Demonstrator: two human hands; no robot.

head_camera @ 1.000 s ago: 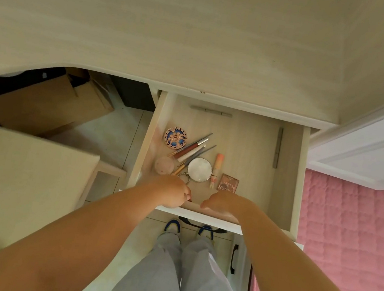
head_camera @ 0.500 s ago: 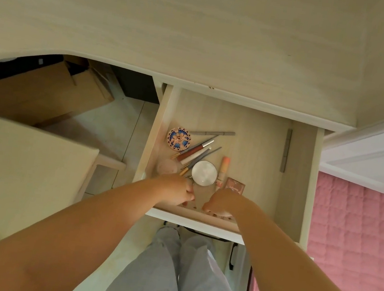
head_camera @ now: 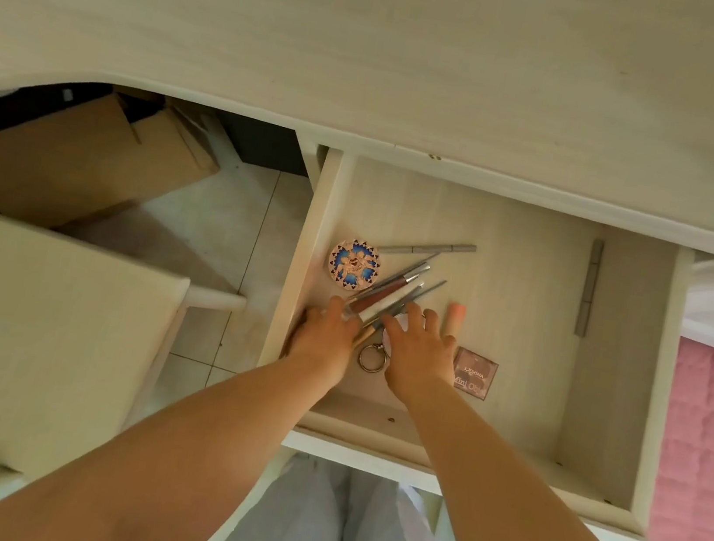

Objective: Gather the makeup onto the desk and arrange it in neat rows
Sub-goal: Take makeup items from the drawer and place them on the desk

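Surface point(head_camera: 378, 44) bare, makeup in the drawer point(head_camera: 520, 339), near its front-left corner. Left hand point(head_camera: 327, 335) curled on the brushes point(head_camera: 393, 296); right hand point(head_camera: 420, 348) spread over the round compact point(head_camera: 398, 322), not gripping. Brushes light, thin, likely roll: pinch mid-bundle.

I'm getting soft, warm, even light, no glare; hands slightly motion-blurred, wide-angle bending at the edges, dark under-desk shadow.
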